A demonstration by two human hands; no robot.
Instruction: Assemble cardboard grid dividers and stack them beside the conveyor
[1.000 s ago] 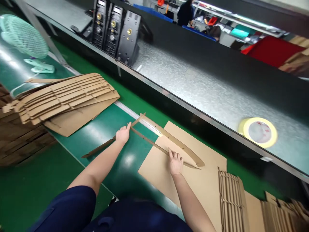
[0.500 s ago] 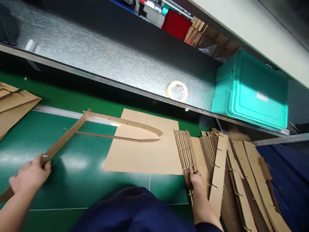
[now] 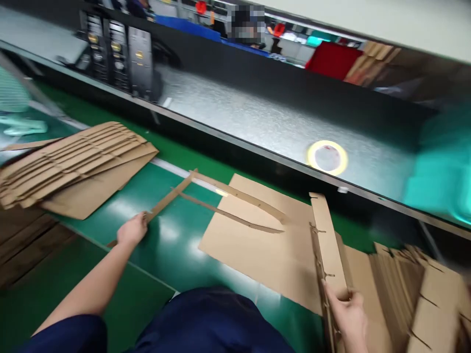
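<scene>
My left hand (image 3: 131, 230) is closed on a long cardboard strip (image 3: 169, 198) above the green table. Two thinner cardboard strips (image 3: 245, 197) are joined to it and reach right, over a flat cardboard sheet (image 3: 253, 252). My right hand (image 3: 348, 314) grips a folded bundle of slotted cardboard strips (image 3: 328, 240) at the sheet's right edge. The bundle's broad slotted face is turned up, and its lower end is partly hidden by the hand. Beside that hand, more slotted cardboard strips (image 3: 436, 304) stand packed together.
Folded cardboard dividers (image 3: 84, 152) lie on the table (image 3: 176, 255) at left. Along the back runs a raised metal shelf (image 3: 235, 105) bearing a tape roll (image 3: 327, 158), a blurred teal bin (image 3: 441, 171) and black panels (image 3: 117, 54). A person is in the far background.
The view has swung left, bringing the left pile and black panels into sight. My right hand has turned its bundle so a broad face shows. My left hand keeps hold of its strip.
</scene>
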